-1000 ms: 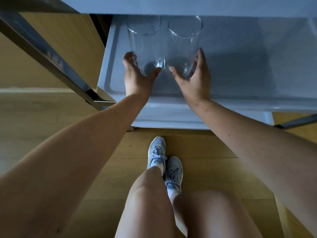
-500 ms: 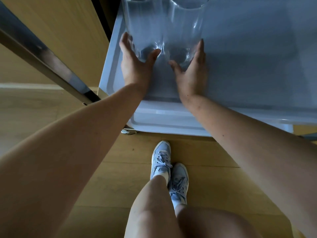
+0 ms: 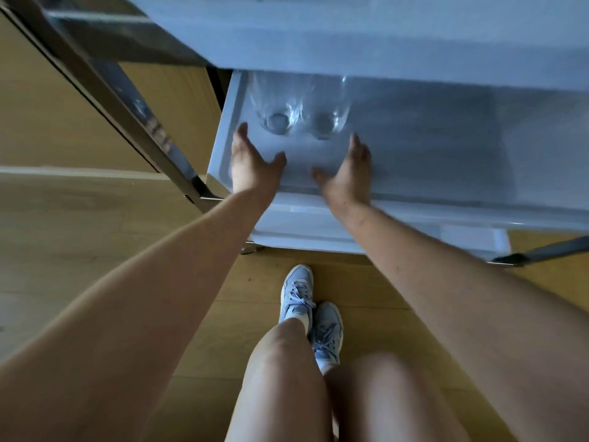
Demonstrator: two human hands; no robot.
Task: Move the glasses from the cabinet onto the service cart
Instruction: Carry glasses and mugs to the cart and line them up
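Note:
Two clear drinking glasses stand side by side at the left end of a white cart shelf (image 3: 430,148): the left glass (image 3: 276,113) and the right glass (image 3: 325,114). Their rims are hidden by the shelf above (image 3: 350,36). My left hand (image 3: 251,161) hovers just in front of the left glass, fingers spread and apart from it. In front of the right glass, my right hand (image 3: 347,173) is likewise spread and touches nothing.
A dark metal frame bar (image 3: 127,103) slants along the cart's left side, and a lower white shelf (image 3: 318,231) sticks out below. The wooden floor (image 3: 79,234) lies around. My legs and grey sneakers (image 3: 309,307) are directly below the cart's front edge.
Both hands have let go of the glasses and drawn back toward me. The glasses now stand free on the shelf. The view has tilted so the upper shelf covers their rims.

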